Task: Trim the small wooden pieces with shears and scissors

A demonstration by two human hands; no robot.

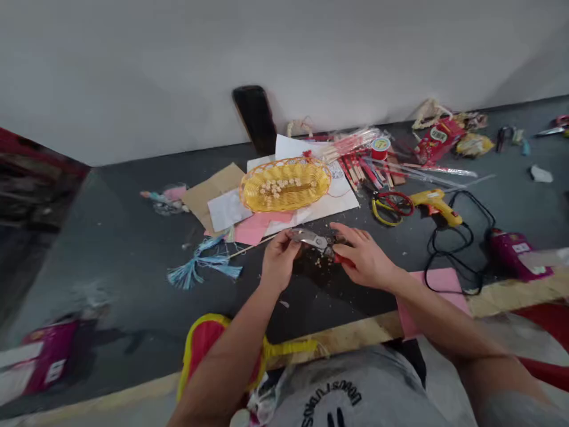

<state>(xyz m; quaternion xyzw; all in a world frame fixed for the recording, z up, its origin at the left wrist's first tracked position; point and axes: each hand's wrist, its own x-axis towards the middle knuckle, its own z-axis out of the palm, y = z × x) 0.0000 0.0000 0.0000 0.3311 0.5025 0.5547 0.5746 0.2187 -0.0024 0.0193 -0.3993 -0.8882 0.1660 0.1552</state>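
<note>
My right hand (362,256) is closed around the red handle of pruning shears (318,241), whose metal blades point left. Close to the blade tips, my left hand (279,258) pinches a thin wooden stick (249,248) that runs out leftward over the table. Its end at the blades is too small to make out. Small pale bits (318,261) lie scattered on the dark table below the shears. Behind my hands stands a yellow woven basket (284,203) holding several small pale pieces.
Blue tassels (204,264) lie left of the stick. Paper sheets (335,207) lie under the basket. To the right are scissors (387,209), a yellow glue gun (438,206) with its cord and a red thread spool (380,149). A phone (256,118) leans against the wall.
</note>
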